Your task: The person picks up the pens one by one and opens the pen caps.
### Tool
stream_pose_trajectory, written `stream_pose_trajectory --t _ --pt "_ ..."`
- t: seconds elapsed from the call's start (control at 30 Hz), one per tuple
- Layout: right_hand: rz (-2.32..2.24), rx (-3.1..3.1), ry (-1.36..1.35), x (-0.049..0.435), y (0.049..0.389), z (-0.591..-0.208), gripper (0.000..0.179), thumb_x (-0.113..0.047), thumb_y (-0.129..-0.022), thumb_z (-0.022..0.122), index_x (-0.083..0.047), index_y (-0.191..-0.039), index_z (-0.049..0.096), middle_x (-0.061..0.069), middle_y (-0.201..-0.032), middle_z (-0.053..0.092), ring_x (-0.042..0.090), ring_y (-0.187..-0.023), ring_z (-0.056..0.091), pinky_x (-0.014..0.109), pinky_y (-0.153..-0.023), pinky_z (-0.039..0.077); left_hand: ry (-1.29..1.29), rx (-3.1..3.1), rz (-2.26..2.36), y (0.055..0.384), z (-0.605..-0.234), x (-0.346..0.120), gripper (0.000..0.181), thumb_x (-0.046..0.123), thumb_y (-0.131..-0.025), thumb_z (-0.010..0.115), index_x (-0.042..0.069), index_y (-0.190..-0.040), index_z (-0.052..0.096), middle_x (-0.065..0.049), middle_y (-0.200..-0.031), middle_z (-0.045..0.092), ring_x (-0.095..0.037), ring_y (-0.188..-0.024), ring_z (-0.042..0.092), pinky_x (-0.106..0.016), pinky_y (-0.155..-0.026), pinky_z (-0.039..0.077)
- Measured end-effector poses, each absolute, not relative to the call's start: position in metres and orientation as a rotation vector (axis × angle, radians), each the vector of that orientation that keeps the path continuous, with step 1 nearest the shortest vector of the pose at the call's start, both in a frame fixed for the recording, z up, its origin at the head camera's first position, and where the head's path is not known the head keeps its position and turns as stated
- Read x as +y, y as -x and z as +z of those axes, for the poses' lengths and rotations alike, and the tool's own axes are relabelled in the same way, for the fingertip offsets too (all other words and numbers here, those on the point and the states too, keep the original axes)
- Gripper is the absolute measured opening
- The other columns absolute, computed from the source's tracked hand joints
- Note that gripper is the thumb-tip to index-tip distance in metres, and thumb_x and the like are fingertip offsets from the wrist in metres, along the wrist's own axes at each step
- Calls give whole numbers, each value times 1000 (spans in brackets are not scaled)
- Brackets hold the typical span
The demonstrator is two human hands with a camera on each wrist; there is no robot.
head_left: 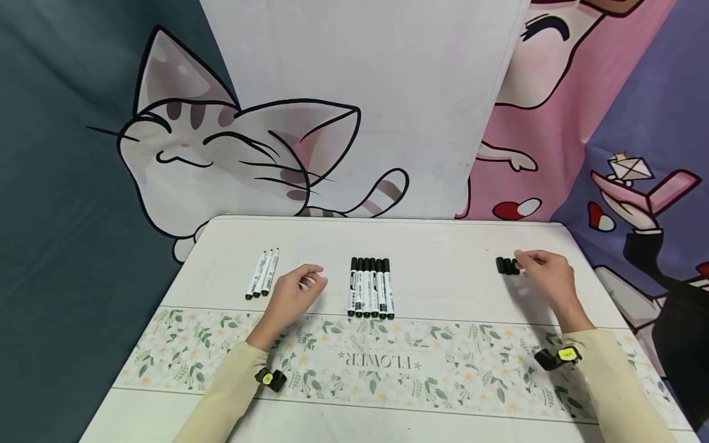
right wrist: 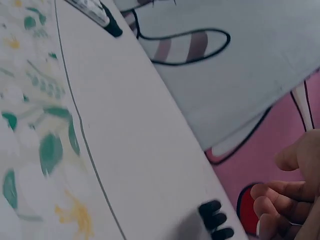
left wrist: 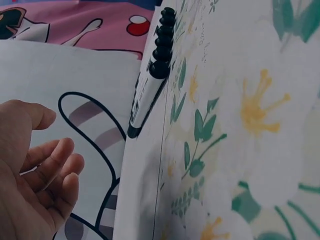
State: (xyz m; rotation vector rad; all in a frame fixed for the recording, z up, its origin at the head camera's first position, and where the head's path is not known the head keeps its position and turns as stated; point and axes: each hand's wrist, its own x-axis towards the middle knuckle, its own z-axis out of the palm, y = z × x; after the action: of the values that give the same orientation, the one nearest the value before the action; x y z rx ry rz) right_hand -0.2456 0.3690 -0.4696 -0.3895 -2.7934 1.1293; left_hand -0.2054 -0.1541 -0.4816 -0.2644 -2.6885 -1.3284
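Note:
Three uncapped white markers lie side by side at the left, tips pointing away from me. My left hand hovers just right of them, fingers loosely bent; the left wrist view shows the hand with nothing between thumb and fingers. In the middle, several capped white markers with black caps form a neat row. At the right lie three black marker caps, also visible beside the hand in the right wrist view. My right hand is over the right end of these caps, its fingers relaxed and apart from the thumb.
The white table carries a flower-printed band across its front part. Behind its far edge hangs a cloth with a cartoon cat. Each forearm wears a small camera on a black strap.

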Motion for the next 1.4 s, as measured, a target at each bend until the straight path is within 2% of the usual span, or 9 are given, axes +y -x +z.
stream_pose_trajectory --t 0.17,0.37,0.47,0.7,0.8,0.93,1.17,1.4 --pt "1057 -2737 248 346 238 -455 54 -55 -99 58 -8 -120 74 17 -103 74 6 -75 59 27 -62 45 282 -2701 -1308 209 -483 -148 38 34 -99 69 9 -128 68 1 -105 71 -14 -94 67 -37 -82 55" --pt "1035 -2683 11 320 228 -443 44 -47 -100 64 -12 -123 74 11 -101 74 -7 -79 55 20 -63 45 303 -2726 -1304 213 -488 -139 38 34 -99 70 7 -127 69 0 -106 72 -17 -95 69 -39 -83 56" --pt "1027 -2668 -60 306 224 -436 41 -46 -99 66 -14 -122 74 8 -99 74 -3 -79 58 19 -63 46 309 -2752 -1300 214 -488 -134 38 33 -99 69 7 -126 69 -1 -104 72 -19 -94 69 -41 -82 57" --pt "1001 -2639 -191 274 214 -427 37 -41 -98 69 -13 -120 75 6 -96 74 18 -82 65 20 -65 48 343 -2788 -1246 220 -493 -123 41 34 -97 71 5 -127 69 -1 -102 72 -17 -90 68 -39 -79 56" --pt "1009 -2616 -268 262 209 -424 34 -37 -98 70 -11 -120 75 6 -96 75 23 -83 68 22 -68 50 346 -2798 -1247 222 -495 -120 42 34 -96 72 5 -126 68 0 -102 71 -15 -89 67 -38 -78 55" --pt "1023 -2612 -348 250 202 -422 33 -33 -97 72 -10 -121 74 6 -96 75 22 -82 68 25 -70 52 363 -2815 -1261 222 -498 -116 43 35 -96 73 5 -127 68 0 -103 70 -12 -88 65 -37 -77 54" --pt "1064 -2609 -445 233 196 -423 29 -33 -97 72 -16 -120 74 -3 -95 73 11 -79 66 22 -69 53 347 -2856 -1250 224 -503 -108 47 38 -95 74 5 -129 66 -2 -103 70 -12 -85 64 -36 -75 54" --pt "1160 -2605 -525 219 195 -429 25 -29 -96 74 -17 -118 75 -4 -95 72 10 -80 64 28 -70 55 323 -2903 -1238 226 -506 -105 53 40 -93 75 4 -131 65 -4 -104 69 -13 -82 61 -36 -72 53"
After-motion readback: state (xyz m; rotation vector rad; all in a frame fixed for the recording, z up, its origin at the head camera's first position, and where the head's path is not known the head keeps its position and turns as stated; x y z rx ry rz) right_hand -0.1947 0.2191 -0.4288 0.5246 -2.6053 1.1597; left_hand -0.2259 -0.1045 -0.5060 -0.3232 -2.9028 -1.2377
